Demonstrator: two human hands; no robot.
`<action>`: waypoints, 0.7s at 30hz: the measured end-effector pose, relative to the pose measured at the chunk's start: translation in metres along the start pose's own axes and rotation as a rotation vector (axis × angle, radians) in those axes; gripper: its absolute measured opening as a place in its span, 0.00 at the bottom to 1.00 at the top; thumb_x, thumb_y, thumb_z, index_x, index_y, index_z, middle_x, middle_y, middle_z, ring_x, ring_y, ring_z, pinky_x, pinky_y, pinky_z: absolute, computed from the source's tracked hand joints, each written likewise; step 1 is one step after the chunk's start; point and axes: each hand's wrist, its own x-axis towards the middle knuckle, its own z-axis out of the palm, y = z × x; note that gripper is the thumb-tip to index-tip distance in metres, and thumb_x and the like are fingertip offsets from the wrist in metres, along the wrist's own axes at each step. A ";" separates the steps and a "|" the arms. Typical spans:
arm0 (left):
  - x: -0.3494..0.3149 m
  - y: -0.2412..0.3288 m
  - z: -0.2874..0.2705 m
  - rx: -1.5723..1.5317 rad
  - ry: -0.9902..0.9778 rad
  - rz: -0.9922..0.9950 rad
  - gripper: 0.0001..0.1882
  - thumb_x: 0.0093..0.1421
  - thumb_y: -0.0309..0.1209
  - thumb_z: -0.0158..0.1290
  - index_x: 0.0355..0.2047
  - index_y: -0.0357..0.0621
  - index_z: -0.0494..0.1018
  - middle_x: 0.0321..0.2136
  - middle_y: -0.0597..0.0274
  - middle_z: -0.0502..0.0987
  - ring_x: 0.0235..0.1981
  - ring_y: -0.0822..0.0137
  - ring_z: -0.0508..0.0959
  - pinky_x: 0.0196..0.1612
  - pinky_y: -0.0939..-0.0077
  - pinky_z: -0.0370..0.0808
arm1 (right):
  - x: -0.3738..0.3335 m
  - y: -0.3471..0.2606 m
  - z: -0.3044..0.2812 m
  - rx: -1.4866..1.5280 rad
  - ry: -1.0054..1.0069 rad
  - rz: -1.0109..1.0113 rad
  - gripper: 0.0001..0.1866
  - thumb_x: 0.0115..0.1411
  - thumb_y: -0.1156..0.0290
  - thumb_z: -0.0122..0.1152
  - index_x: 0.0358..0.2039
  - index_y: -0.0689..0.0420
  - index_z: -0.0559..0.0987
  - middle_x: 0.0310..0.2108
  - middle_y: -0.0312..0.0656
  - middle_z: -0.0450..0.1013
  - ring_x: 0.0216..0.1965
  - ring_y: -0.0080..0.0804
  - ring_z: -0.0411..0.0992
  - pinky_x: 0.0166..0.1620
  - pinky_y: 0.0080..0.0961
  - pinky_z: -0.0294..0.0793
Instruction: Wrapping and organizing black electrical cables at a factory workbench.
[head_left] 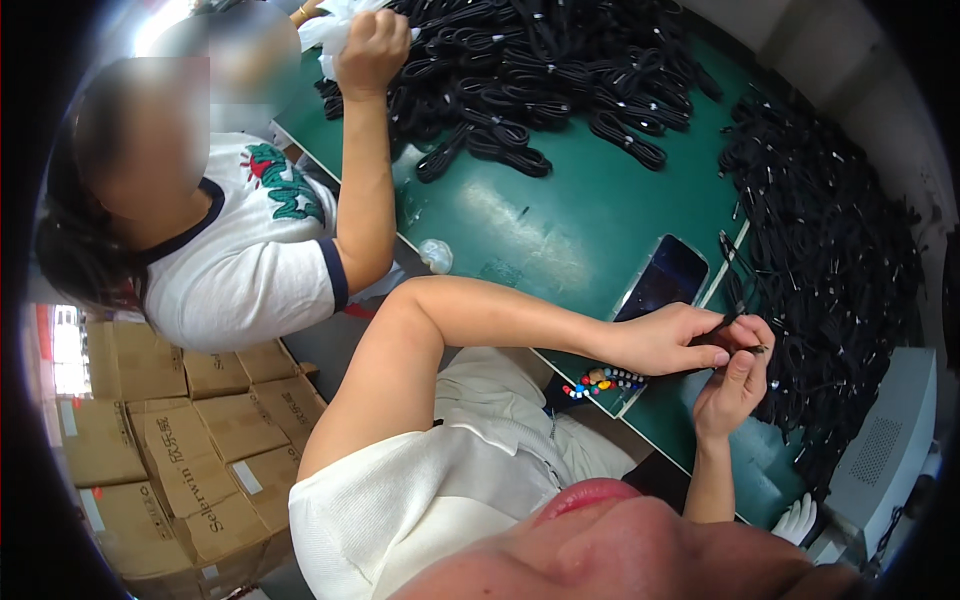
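Both my hands meet at the right edge of the green table, their fingers closed around a black cable. My left hand [675,338] reaches across from the left and pinches part of the cable between thumb and fingers. Facing it, my right hand [730,398] grips the same black cable [722,338], whose dark ends poke out between the fingers. Much of the cable is hidden by my hands. Just beyond my left hand lies a dark-screened phone [668,275]. Under my left wrist sits a string of colourful beads [605,380].
Coiled black cables [540,80] heap the far side of the green table [480,225]. A larger tangle of cables [820,270] covers the right. A grey metal box [880,440] and white glove [797,520] are near right. A co-worker [240,230] sits left, above stacked cartons [190,440].
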 end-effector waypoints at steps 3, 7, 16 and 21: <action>-0.007 -0.013 -0.008 0.062 -0.025 -0.056 0.12 0.59 0.33 0.49 0.36 0.36 0.71 0.30 0.59 0.72 0.32 0.69 0.70 0.38 0.75 0.67 | 0.006 -0.001 0.014 -0.024 -0.092 -0.054 0.16 0.63 0.64 0.44 0.37 0.66 0.72 0.43 0.46 0.64 0.44 0.33 0.64 0.48 0.27 0.61; -0.020 -0.010 -0.019 0.071 0.039 -0.207 0.10 0.58 0.31 0.50 0.29 0.34 0.72 0.27 0.59 0.72 0.30 0.72 0.68 0.36 0.74 0.66 | 0.012 0.002 0.029 0.170 -0.151 0.054 0.16 0.63 0.62 0.45 0.34 0.65 0.72 0.39 0.46 0.66 0.42 0.33 0.65 0.48 0.28 0.62; -0.031 0.006 -0.038 0.066 0.107 -0.146 0.11 0.58 0.30 0.51 0.40 0.37 0.73 0.34 0.58 0.75 0.38 0.72 0.72 0.42 0.76 0.68 | 0.021 0.009 0.053 0.307 -0.227 0.021 0.15 0.63 0.63 0.46 0.29 0.64 0.72 0.37 0.45 0.69 0.42 0.33 0.66 0.47 0.28 0.64; -0.024 0.023 -0.059 0.452 0.016 0.023 0.27 0.53 0.39 0.56 0.50 0.38 0.67 0.40 0.56 0.73 0.42 0.62 0.71 0.47 0.69 0.65 | 0.044 0.001 0.041 0.231 -0.164 -0.121 0.15 0.64 0.64 0.42 0.31 0.64 0.71 0.34 0.45 0.69 0.38 0.33 0.68 0.43 0.26 0.66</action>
